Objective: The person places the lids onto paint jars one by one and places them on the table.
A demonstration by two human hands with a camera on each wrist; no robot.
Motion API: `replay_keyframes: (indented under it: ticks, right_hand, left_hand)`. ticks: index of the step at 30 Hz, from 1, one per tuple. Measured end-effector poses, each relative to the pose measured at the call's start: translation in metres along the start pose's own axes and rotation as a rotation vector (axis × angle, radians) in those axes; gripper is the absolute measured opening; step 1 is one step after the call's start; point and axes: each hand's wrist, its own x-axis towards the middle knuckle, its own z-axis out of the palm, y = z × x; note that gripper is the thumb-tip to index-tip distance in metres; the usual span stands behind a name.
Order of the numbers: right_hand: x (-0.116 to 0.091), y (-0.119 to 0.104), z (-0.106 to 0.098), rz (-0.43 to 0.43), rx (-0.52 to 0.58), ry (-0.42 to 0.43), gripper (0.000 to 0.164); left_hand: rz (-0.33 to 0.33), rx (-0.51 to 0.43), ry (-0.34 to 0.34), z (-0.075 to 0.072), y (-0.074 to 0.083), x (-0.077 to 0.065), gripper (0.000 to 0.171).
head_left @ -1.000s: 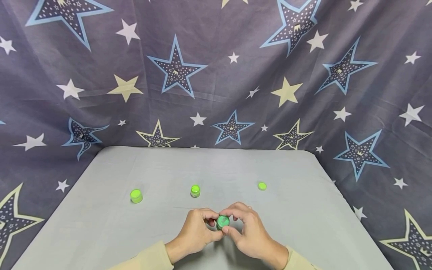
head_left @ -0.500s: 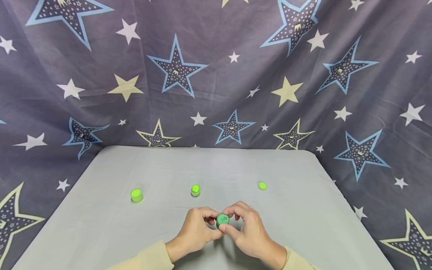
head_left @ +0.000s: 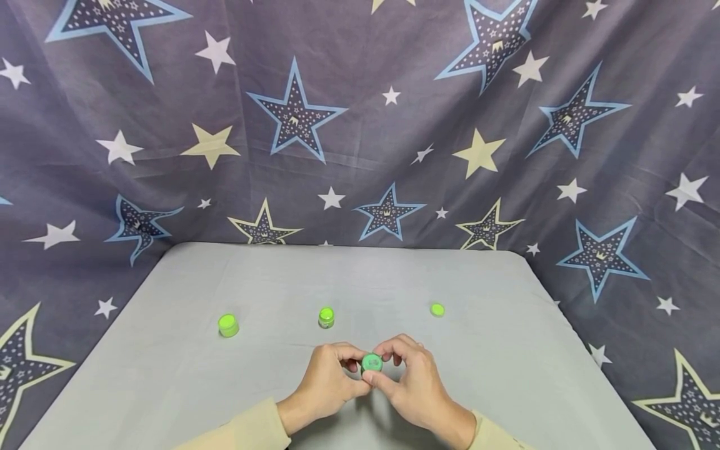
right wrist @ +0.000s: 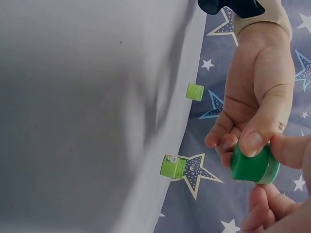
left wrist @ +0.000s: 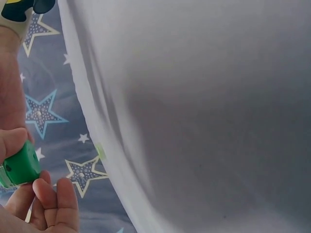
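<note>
My left hand (head_left: 326,381) and my right hand (head_left: 415,382) both pinch the jar (head_left: 372,362) between thumb and fingers, in the air before me, near the middle of the surface (head_left: 478,350). The jar is squat and has no clear long direction; the line through its round ends stands roughly upright. One end looks up to the head camera. In the wrist views, the solid green part is below and a paler band is above.

Compared with half a second ago, the hands and the jar are slightly higher in the head view; whether lifted or moved away, I cannot tell. Farther out, the left tub (head_left: 228,325), the middle tub (head_left: 326,317) and the disc (head_left: 437,310) stay in their places, before the starry curtain (head_left: 365,159).

My fingers cover much of the jar's side. The left wrist view cuts it off, and the mark on its upper end is blurred.
</note>
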Motion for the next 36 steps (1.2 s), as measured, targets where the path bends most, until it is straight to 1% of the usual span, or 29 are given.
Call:
replay_keyframes:
  ticks: [9, 16, 21, 24, 31, 33, 36]
  right_hand:
    - [-0.0005, -0.0006, 0.0023, 0.049, 0.000, 0.035, 0.033]
    - [-0.0012, -0.0014, 0.0056, 0.042, -0.003, 0.069, 0.033]
    - [-0.0012, -0.0018, 0.0059, 0.044, -0.013, 0.065, 0.032]
    - [-0.0005, -0.0016, 0.0054, 0.028, -0.022, 0.061, 0.033]
    - [0.0004, -0.0003, 0.0041, -0.053, -0.053, 0.081, 0.037]
    - [0.0001, 0.0001, 0.0038, -0.063, -0.064, 0.084, 0.035]
    - [-0.0004, 0.0009, 0.0027, -0.052, -0.083, 0.078, 0.031]
  left_hand:
    - [-0.002, 0.004, 0.019, 0.0008, 0.0011, 0.0002, 0.025]
    - [0.003, 0.017, 0.036, 0.0014, 0.0018, 0.0001, 0.024]
    - [-0.004, 0.013, 0.035, 0.0010, 0.0014, -0.0003, 0.024]
    - [-0.001, 0.021, 0.036, 0.0006, 0.0009, -0.0003, 0.025]
    - [0.032, 0.042, 0.030, -0.0016, -0.0021, -0.0006, 0.028]
    - [0.030, 0.063, 0.033, -0.0029, -0.0032, -0.0006, 0.029]
    - [0.024, 0.089, 0.035, -0.0059, -0.0046, -0.0005, 0.030]
